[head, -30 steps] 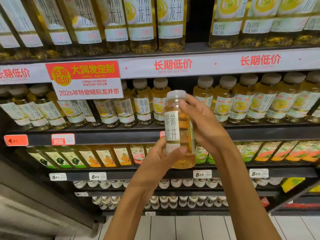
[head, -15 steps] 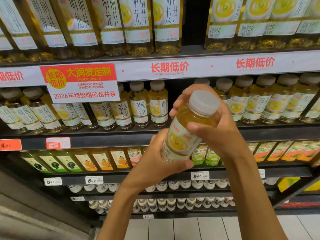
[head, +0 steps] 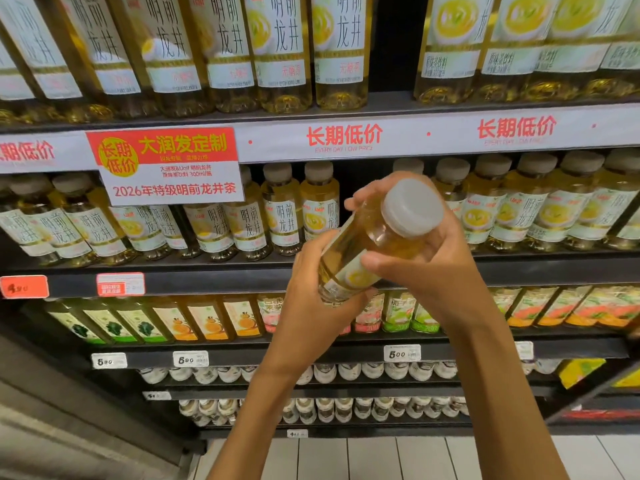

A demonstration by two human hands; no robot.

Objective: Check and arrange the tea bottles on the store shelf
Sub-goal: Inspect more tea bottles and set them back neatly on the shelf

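I see both hands curled round one clear plastic bottle of yellow tea (head: 367, 251) — left hand (head: 308, 289) at base, right hand (head: 433, 261) near its white cap (head: 412, 207) — tilted before the dark shelf (head: 207, 275).

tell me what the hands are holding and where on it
One tea bottle, tilted with its cap toward the camera. The left hand grips the base; the right hand wraps the upper body just below the cap.

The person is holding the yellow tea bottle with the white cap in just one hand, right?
Not quite: the head view shows both hands on it. The left hand grips the bottom of the yellow tea bottle with the white cap, and the right hand holds its upper part.
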